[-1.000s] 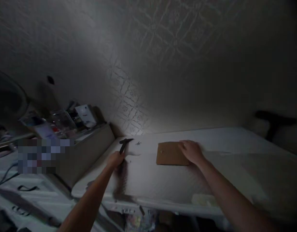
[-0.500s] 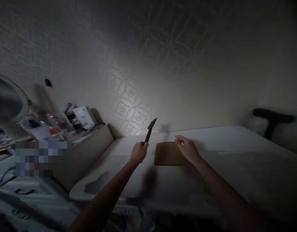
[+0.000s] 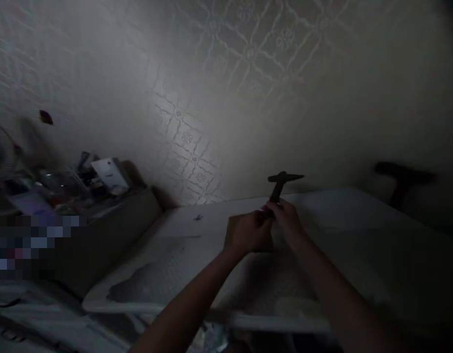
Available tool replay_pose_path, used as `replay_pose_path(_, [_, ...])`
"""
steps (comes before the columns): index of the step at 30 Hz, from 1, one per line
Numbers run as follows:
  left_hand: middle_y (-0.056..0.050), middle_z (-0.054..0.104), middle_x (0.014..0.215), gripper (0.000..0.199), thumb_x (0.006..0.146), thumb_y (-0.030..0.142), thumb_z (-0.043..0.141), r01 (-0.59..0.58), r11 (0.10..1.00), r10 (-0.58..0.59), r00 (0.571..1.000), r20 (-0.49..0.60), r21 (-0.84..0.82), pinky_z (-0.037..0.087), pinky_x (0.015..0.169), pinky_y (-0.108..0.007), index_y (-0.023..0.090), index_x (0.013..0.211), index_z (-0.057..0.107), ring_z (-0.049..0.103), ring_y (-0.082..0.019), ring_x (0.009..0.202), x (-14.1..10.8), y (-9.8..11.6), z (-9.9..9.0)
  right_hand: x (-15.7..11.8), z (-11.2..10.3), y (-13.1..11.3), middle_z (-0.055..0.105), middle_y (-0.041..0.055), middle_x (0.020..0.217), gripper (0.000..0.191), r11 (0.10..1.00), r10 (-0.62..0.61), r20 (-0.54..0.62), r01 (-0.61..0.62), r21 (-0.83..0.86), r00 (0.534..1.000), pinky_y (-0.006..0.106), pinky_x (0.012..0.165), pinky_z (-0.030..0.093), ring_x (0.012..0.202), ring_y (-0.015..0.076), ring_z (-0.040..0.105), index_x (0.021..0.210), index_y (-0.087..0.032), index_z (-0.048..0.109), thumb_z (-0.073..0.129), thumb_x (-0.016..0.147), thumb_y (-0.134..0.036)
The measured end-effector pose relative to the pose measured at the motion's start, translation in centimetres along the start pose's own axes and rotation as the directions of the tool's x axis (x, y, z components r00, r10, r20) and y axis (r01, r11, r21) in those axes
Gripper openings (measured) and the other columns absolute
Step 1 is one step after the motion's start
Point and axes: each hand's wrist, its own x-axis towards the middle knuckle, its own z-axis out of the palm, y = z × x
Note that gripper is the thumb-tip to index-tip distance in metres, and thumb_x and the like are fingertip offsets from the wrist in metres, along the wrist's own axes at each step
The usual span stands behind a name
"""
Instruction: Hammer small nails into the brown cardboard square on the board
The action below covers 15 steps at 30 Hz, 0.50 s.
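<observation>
A dark hammer (image 3: pixel 281 181) is held upright over the table, its head at the top with a pointed end to the right. My left hand (image 3: pixel 248 229) is closed around the lower handle. Just above it, my right hand (image 3: pixel 286 214) grips the same handle close to the head. Beneath my hands a brown board (image 3: pixel 231 228) lies on the white table, partly hidden by my left hand. To its left, a few small dark pieces (image 3: pixel 198 217), like nails, rest on the table.
On the left, a cabinet (image 3: pixel 126 235) carries a white box (image 3: pixel 110 172) and cluttered small items beside a round mirror (image 3: pixel 0 152). A patterned wall rises behind the white table (image 3: pixel 197 255). A dark T-shaped object (image 3: pixel 405 174) stands at the right.
My left hand has moved right with the hammer, over the board. My right hand has taken hold of the handle. The hammer's head is turned sideways. The small dark pieces now show.
</observation>
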Motion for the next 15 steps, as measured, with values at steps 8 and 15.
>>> replay_pose_path(8, [-0.011, 0.054, 0.126, 0.056, 0.078, 0.045, 0.059, -0.056, 0.985, 0.051, 0.998, 0.035, 0.164, 0.04, 0.098, -0.032, 0.016, 0.125, 0.049, 0.051, -0.022, 0.114, -1.3, -7.8, -4.3, -0.3, -0.4, -0.5, 0.061, 0.0022, 0.075, 0.028, 0.941, -0.236, 0.139, 0.262, -0.215, 0.962, 0.027, 0.057, 0.046, 0.062, 0.0159, 0.058, 0.092, -0.02, 0.052, 0.052, 0.075, -0.041])
replay_pose_path(15, [-0.01, 0.019, 0.151, 0.087, 0.069, 0.066, 0.058, -0.033, 0.928, -0.08, 0.956, 0.283, 0.371, 0.01, 0.106, -0.062, 0.028, 0.141, 0.026, 0.012, -0.033, 0.138, -2.9, -11.2, -4.4, -1.0, -1.3, -1.5, 0.064, 0.0096, 0.102, 0.043, 0.708, -0.395, 0.235, 0.458, -0.538, 0.888, 0.036, 0.078, 0.047, 0.089, 0.0237, 0.06, 0.125, -0.018, 0.046, 0.038, 0.085, -0.031])
